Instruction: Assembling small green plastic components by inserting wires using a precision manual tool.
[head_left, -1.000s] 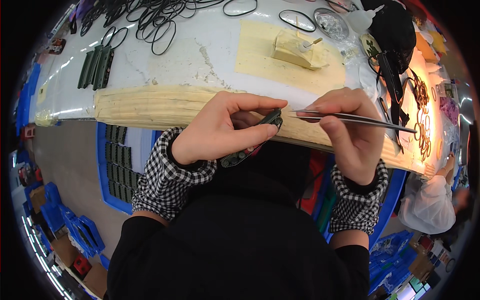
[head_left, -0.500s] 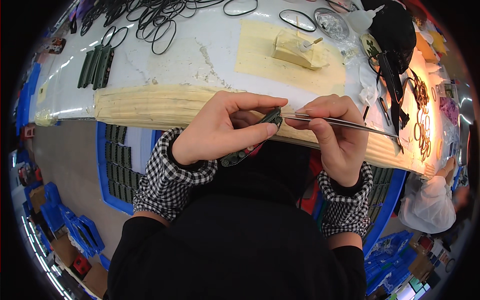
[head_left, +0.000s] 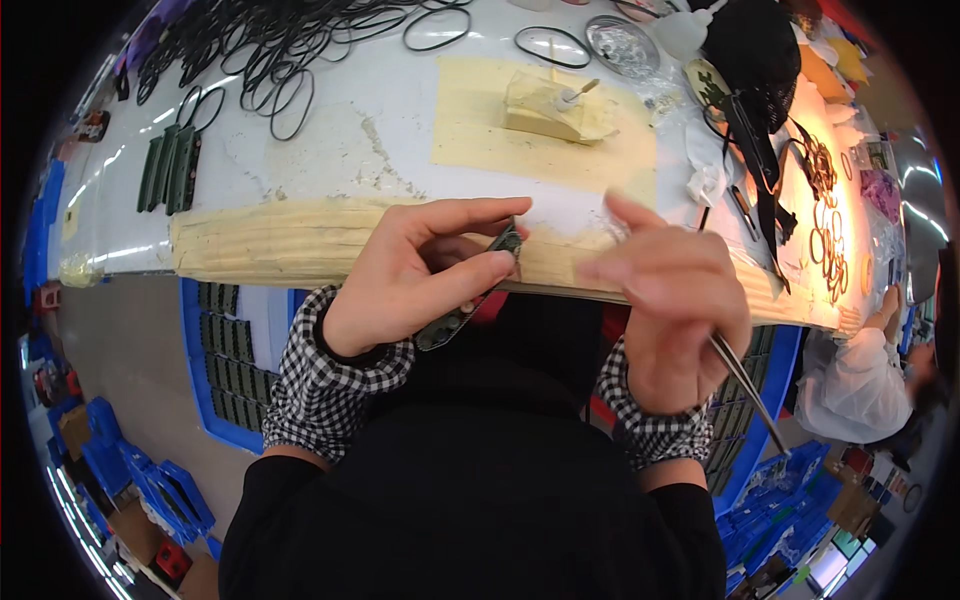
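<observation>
My left hand [head_left: 405, 265] grips a narrow dark green piece [head_left: 452, 325] between thumb and fingers, tilted with its upper end toward the table edge. Part of the piece is hidden behind the thumb. To its right, apart from the piece, is my right hand [head_left: 690, 300], its fingers smeared by motion. A pair of metal tweezers [head_left: 748, 385] is tucked in that hand and slants out toward the lower right.
Tangled black rubber loops [head_left: 290, 105] and dark green strips [head_left: 168, 170] lie on the table's left. A wrapped cream block [head_left: 545, 118] stands ahead. Blue trays [head_left: 210, 408] of green pieces flank my lap. Another person's pale sleeve [head_left: 858, 390] is at right.
The tweezers have left the green piece and swung round in my right hand, from pointing at it to slanting down right. My left hand still holds the piece.
</observation>
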